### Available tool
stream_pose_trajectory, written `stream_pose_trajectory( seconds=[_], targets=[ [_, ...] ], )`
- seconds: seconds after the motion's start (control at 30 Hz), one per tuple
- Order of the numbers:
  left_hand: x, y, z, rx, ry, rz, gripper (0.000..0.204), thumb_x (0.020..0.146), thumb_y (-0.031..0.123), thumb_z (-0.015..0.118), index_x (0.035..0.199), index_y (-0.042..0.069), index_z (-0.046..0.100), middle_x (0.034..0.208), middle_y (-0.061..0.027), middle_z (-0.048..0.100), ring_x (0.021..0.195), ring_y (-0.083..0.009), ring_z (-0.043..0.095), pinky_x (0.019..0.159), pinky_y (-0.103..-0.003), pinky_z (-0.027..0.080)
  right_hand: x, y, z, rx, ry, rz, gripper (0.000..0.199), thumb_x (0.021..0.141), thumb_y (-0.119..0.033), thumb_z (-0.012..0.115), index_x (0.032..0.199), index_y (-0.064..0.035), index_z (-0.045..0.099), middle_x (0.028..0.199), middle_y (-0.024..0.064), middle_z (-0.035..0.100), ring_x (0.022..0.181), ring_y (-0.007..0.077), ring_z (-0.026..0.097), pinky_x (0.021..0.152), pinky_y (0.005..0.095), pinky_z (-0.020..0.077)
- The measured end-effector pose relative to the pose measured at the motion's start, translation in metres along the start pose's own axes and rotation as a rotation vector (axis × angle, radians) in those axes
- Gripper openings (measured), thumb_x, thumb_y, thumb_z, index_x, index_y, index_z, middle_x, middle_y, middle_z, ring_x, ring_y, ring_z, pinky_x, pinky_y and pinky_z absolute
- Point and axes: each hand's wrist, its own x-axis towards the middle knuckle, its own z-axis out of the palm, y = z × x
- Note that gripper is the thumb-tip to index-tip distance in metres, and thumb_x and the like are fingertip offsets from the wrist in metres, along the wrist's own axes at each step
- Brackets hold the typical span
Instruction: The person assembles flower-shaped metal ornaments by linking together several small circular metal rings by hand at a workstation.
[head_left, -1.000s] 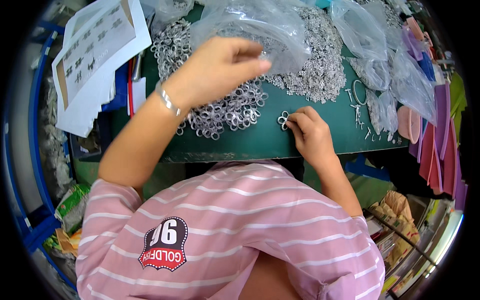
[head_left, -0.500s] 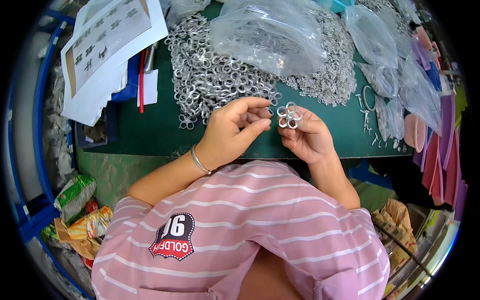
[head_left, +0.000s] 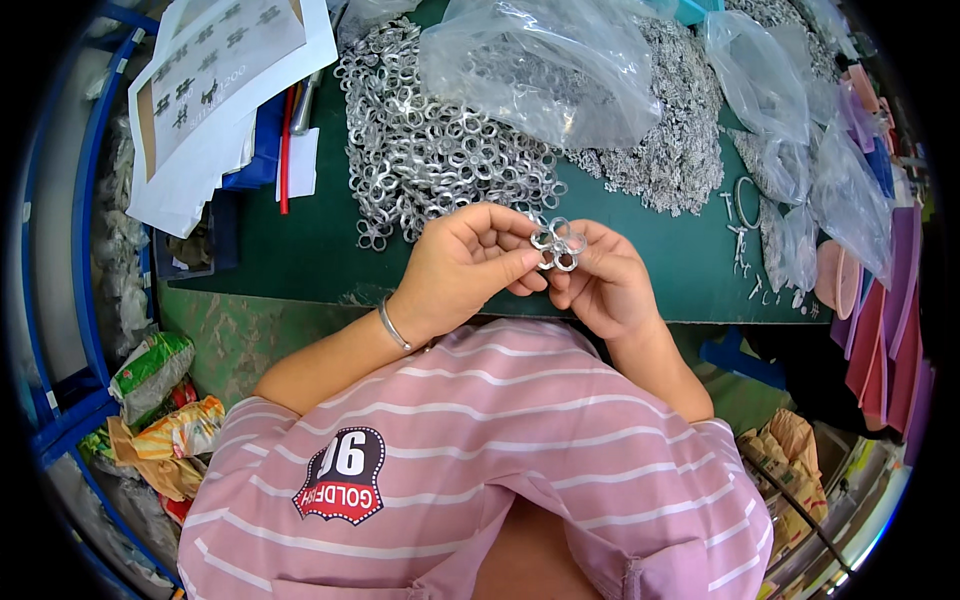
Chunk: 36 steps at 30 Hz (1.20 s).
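Note:
A silvery flower-shaped metal piece [head_left: 558, 240], made of several open rings joined round a middle, is held up between both hands near the table's front edge. My left hand [head_left: 460, 258], with a metal bangle at the wrist, pinches its left side between thumb and fingers. On the other side, the thumb and fingers of my right hand [head_left: 612, 280] close on its right petals. Behind my left hand spreads a heap of similar silvery flower pieces [head_left: 430, 140]. To the right of that heap lies a mound of much smaller grey metal parts [head_left: 672, 150].
A clear plastic bag [head_left: 540, 80] lies over both heaps. More bags [head_left: 850, 200] lie at the right, beside a metal ring [head_left: 746, 202] and scattered bits. At the left are printed sheets [head_left: 225, 85], a red stick [head_left: 286, 160] and a dark bin [head_left: 195, 245]. The green table [head_left: 300, 255] ends before my body.
My left hand, apart from the flower piece earlier, now grips its left side. The piece and my right hand have shifted slightly left.

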Motion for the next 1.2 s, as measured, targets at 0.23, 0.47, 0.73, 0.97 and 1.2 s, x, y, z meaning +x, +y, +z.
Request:
stream_pose_trajectory(
  seconds=[0.23,0.47,0.73,0.97,1.2],
  targets=[
    [-0.01,-0.005,-0.019,-0.535,-0.156,-0.396,0.04,0.095,0.02,0.033,0.123,-0.008,0.042,0.111,-0.0223,0.055,0.102,-0.0327,0.057,0.081,-0.039,0.051,-0.005,-0.008,0.015,-1.264,-0.082,-0.803,0.009,0.075,0.001,0.062,0.083,0.0004,0.059,0.083,0.0119,0.057,0.067,0.0208,0.057,0.057,0.0279,0.0456],
    [-0.017,0.001,-0.022,-0.624,-0.084,-0.363,0.042,0.096,0.022,0.033,0.123,-0.009,0.04,0.112,-0.0241,0.054,0.108,-0.0335,0.054,0.09,-0.039,0.046,0.025,0.001,0.014,-1.6,0.084,-0.831,0.018,0.073,-0.005,0.065,0.09,-0.0023,0.06,0.087,0.0114,0.056,0.079,0.0284,0.056,0.067,0.0354,0.0468],
    [-0.016,0.001,-0.023,-0.545,-0.105,-0.333,0.039,0.093,0.012,0.035,0.126,-0.011,0.036,0.121,-0.0285,0.047,0.112,-0.0367,0.05,0.091,-0.039,0.047,-0.001,-0.014,0.001,-1.68,0.153,-0.844,0.019,0.068,-0.004,0.069,0.084,-0.0008,0.059,0.082,0.0111,0.054,0.075,0.0276,0.054,0.064,0.0341,0.045],
    [-0.018,-0.001,-0.022,-0.487,-0.105,-0.318,0.029,0.088,0.004,0.048,0.116,-0.004,0.048,0.108,-0.0226,0.057,0.101,-0.0329,0.059,0.082,-0.036,0.053,-0.013,-0.028,-0.014,-1.532,0.308,-0.767,0.01,0.075,0.003,0.06,0.084,0.0005,0.059,0.078,0.012,0.055,0.065,0.0259,0.055,0.058,0.0311,0.0452],
    [-0.015,0.001,-0.022,-0.522,-0.078,-0.343,0.026,0.085,0.003,0.05,0.11,-0.002,0.05,0.097,-0.0177,0.061,0.089,-0.0299,0.063,0.072,-0.033,0.056,-0.003,-0.014,-0.015,-1.512,0.225,-0.698,0.008,0.075,-0.001,0.064,0.079,0.0003,0.058,0.075,0.0108,0.055,0.067,0.0231,0.056,0.058,0.032,0.0442]
  ],
)
